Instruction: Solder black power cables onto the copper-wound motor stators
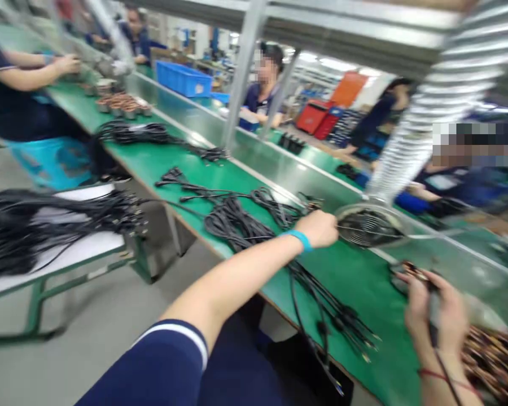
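My left hand, with a turquoise band at the wrist, reaches over the green bench to the far end of a bundle of black cables. Its fingers are curled closed, and blur hides what they grip. At the right, my right hand, with a red string at the wrist, is closed on a dark cord with a thick sleeve. The cord trails down past the wrist. At its fingertips is a blurred round part with copper. More black cables with bare wire ends lie between my hands.
A ribbed silver duct comes down to a round grille by the clear divider. Copper-coloured parts are heaped at lower right. Leftward are a side table of cables, copper-topped parts and a co-worker. Other people sit beyond the divider.
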{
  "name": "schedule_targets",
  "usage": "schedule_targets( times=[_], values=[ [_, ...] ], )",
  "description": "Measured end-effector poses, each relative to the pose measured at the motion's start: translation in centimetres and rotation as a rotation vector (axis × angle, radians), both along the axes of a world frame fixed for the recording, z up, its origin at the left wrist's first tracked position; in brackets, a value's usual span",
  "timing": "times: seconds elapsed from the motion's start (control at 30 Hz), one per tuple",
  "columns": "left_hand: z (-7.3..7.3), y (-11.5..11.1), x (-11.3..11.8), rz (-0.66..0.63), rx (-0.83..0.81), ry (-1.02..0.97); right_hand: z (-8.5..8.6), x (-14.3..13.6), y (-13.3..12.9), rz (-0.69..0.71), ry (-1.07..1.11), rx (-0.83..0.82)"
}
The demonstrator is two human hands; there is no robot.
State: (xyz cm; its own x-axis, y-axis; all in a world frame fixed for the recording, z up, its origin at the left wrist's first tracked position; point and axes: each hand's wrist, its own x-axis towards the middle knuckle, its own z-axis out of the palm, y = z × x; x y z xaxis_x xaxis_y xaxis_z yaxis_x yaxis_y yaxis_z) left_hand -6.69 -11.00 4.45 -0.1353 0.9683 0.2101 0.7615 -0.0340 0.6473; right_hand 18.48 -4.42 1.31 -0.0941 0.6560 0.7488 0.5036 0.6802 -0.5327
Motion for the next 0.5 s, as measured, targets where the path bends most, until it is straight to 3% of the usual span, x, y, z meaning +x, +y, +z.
schedule_targets(
  times=[0.13,0.23,0.37,0.5],
  values=[
    [1.6,4.8,-1.7,0.066,-0.006,0.133,-1.0,2.2,1.8,-0.068,-0.042,0.015],
    [1.8,7.8,-0.8,0.044,-0.049,0.251,-1.9,1.8,2.6,-0.065,0.000,-0.033],
    [-0.1,10.8,0.5,0.060,-0.231,0.395,-3.8,1.5,2.9,-0.025,0.092,-0.116],
    [-2.0,13.8,0.4,0.064,-0.417,0.488,-5.4,2.1,2.3,0.003,0.090,-0.277]
  ],
)
